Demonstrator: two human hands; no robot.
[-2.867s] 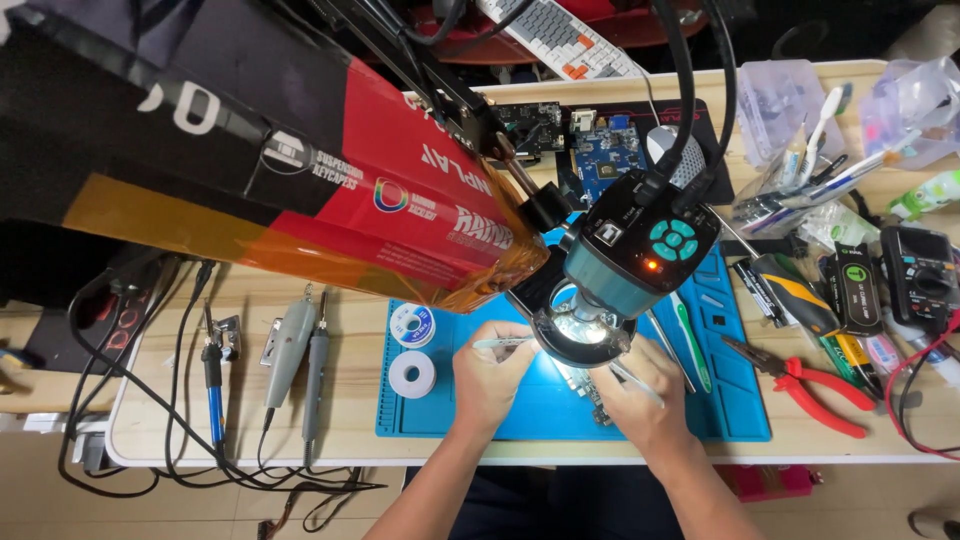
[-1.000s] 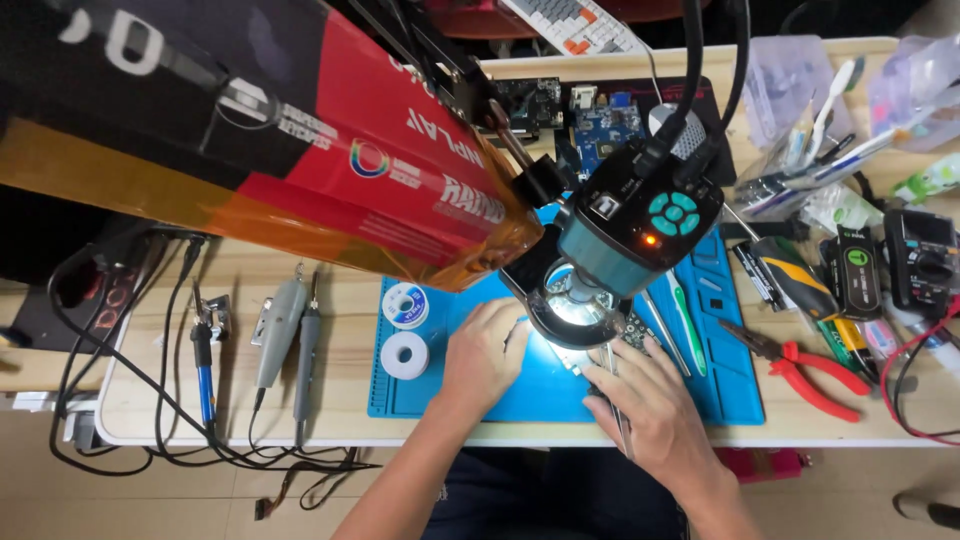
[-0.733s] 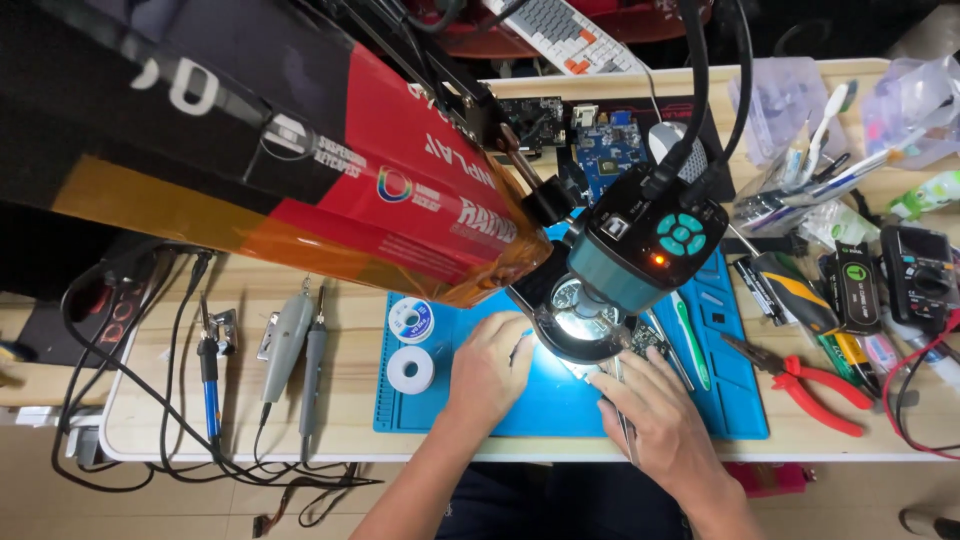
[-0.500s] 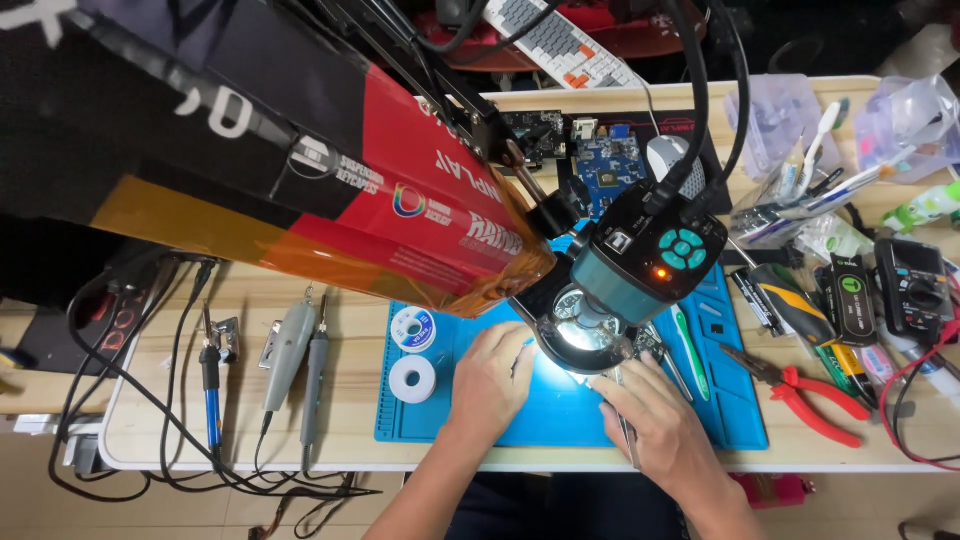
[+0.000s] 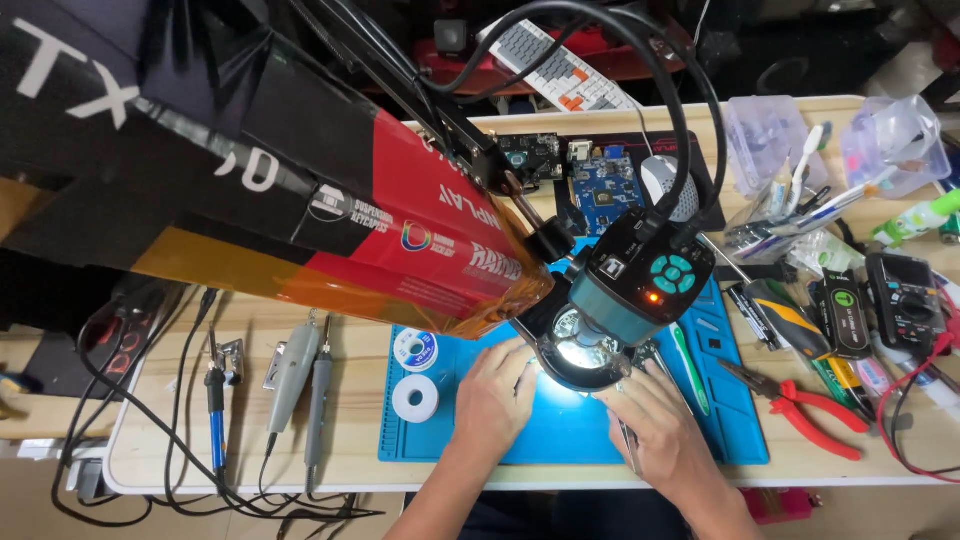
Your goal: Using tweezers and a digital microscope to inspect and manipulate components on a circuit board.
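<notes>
My left hand (image 5: pixel 495 395) rests on the blue work mat (image 5: pixel 450 445), its fingertips reaching into the lit spot under the microscope's ring light (image 5: pixel 583 352). What those fingers touch is hidden by the lens. My right hand (image 5: pixel 655 430) lies on the mat just right of the light and pinches thin metal tweezers (image 5: pixel 628 452), which run back along my palm. The teal-and-black microscope camera (image 5: pixel 645 285) hangs on a black arm above both hands and covers the workpiece.
Two solder spools (image 5: pixel 415 372) sit left of my hands, soldering irons (image 5: pixel 295 365) further left. Red pliers (image 5: pixel 800 405), screwdrivers and a multimeter (image 5: pixel 905 300) crowd the right. A large red-and-black box (image 5: pixel 300 200) overhangs the back left; circuit boards (image 5: pixel 605 185) and a keyboard (image 5: pixel 560 70) lie behind.
Both hands stay under the microscope. My right hand has drawn slightly nearer the light, and my left fingers have slid in under the lens. The view shifted a little.
</notes>
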